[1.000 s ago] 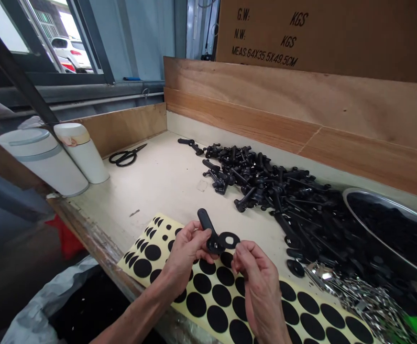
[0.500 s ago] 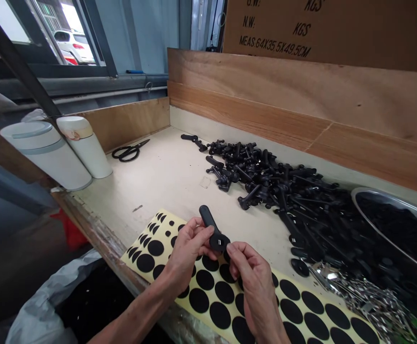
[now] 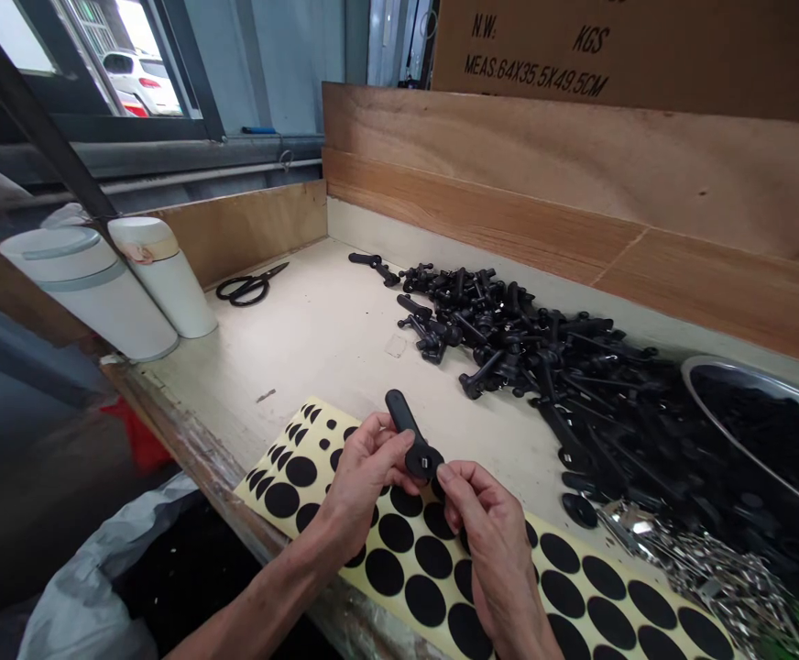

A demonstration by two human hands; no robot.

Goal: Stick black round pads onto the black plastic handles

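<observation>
a: what does the left hand (image 3: 362,477) hold?

b: a black plastic lever (image 3: 401,414), gripped at its round head between thumb and fingers, its arm tilted up toward 12 o'clock, held clear above the sheet.

a: and the right hand (image 3: 488,541)?

b: narrow pinch. its fingertips (image 3: 449,475) touch the lower edge of the lever's head. whether anything lies between them is too small to tell.

a: under the hands?

b: a yellow backing sheet of black adhesive discs (image 3: 399,573), lying on the workbench (image 3: 317,339).

a: around them?

b: at 1 o'clock, a heap of similar black levers (image 3: 530,348). at 3 o'clock, a steel bowl (image 3: 743,385) of black parts. at 4 o'clock, loose silver metal clips (image 3: 708,573). at 10 o'clock, black-handled scissors (image 3: 252,289), beside a white bottle (image 3: 162,284) and a white canister (image 3: 90,298).
</observation>
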